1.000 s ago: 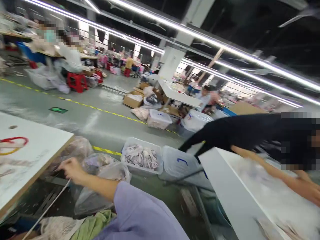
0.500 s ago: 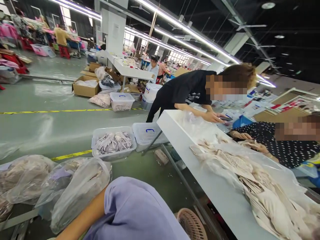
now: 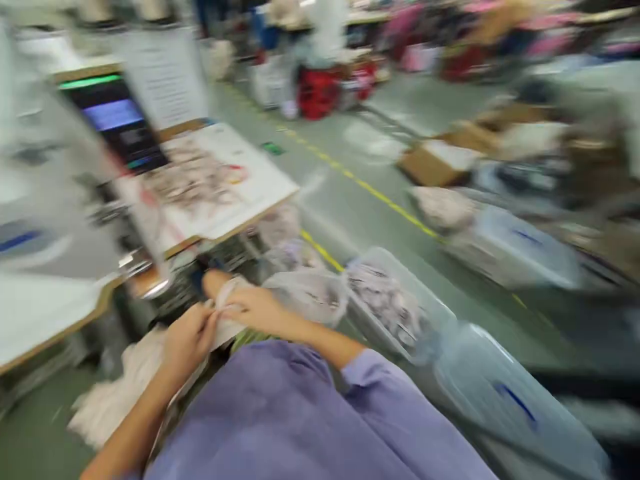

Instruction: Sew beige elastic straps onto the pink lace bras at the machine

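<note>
Both of my hands meet low in front of my lap, in front of the machine. My left hand point(image 3: 189, 340) has its fingers closed at the edge of a cream cloth piece point(image 3: 231, 291). My right hand point(image 3: 257, 310) grips the same cloth, a strip of which shows across its fingers. Motion blur hides the exact finger grip. A larger bunch of cream cloth point(image 3: 120, 383) hangs below and beside my left forearm. Just beyond my hands is the metal head end of a sewing machine point(image 3: 143, 273).
A control panel with a lit screen point(image 3: 115, 117) stands above the white table point(image 3: 265, 180), where small cream pieces point(image 3: 195, 177) lie heaped. Right of me are a plastic bag point(image 3: 307, 293), a clear bin of cloth strips point(image 3: 445, 313) and a lidded bin point(image 3: 500, 380).
My view has swung left, from the side table with two people to the machine in front of me. Both hands and the cream cloth have come into view.
</note>
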`<action>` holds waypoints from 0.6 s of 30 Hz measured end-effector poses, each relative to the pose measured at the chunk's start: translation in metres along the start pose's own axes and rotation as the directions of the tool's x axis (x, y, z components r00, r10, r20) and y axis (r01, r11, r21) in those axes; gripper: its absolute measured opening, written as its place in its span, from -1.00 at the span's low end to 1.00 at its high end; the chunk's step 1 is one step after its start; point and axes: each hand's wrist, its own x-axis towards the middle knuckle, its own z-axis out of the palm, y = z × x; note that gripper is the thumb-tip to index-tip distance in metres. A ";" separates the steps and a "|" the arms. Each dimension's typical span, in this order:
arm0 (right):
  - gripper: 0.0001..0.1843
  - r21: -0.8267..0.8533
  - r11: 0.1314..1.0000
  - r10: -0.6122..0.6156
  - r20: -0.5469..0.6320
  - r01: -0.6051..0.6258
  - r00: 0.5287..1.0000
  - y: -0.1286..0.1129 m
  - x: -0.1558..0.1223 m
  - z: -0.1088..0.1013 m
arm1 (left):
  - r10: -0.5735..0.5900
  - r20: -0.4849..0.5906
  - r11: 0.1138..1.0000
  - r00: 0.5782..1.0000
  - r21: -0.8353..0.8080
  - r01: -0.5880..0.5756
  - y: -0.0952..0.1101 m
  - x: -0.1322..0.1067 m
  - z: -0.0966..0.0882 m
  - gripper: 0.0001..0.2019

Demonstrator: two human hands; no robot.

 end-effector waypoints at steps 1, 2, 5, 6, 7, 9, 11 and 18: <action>-0.90 -0.076 0.994 -0.074 0.086 0.081 0.994 0.001 0.011 0.011 | -0.098 -0.077 0.993 0.992 0.056 0.102 -0.013 -0.023 -0.014 -0.71; -0.88 -0.132 0.981 -0.128 0.125 0.144 0.984 0.004 0.019 0.019 | -0.161 -0.136 0.980 0.978 0.093 0.174 -0.022 -0.041 -0.023 -0.68; -0.83 -0.101 0.989 -0.097 0.122 0.109 0.988 0.016 0.033 0.028 | -0.229 -0.159 0.970 0.960 0.045 0.239 -0.033 -0.065 -0.037 -0.66; -0.82 -0.053 0.997 -0.050 0.130 0.057 0.990 0.018 0.035 0.028 | -0.234 -0.152 0.972 0.960 -0.010 0.236 -0.034 -0.068 -0.041 -0.68; -0.80 0.000 1.000 -0.006 0.139 0.006 0.990 0.020 0.037 0.028 | -0.236 -0.154 0.971 0.959 -0.062 0.229 -0.033 -0.070 -0.046 -0.69; -0.77 0.087 0.995 0.040 0.183 -0.057 0.982 0.020 0.041 0.026 | -0.252 -0.173 0.963 0.952 -0.140 0.230 -0.030 -0.074 -0.056 -0.72; -0.76 0.081 0.997 -0.025 0.291 0.001 0.956 0.013 0.049 0.024 | -0.294 -0.184 0.947 0.938 -0.190 0.259 -0.024 -0.080 -0.067 -0.78; -0.83 -0.035 0.849 -0.360 0.693 0.527 0.625 -0.035 0.070 0.033 | -0.294 -0.110 0.954 0.949 -0.091 0.285 -0.004 -0.083 -0.095 -0.84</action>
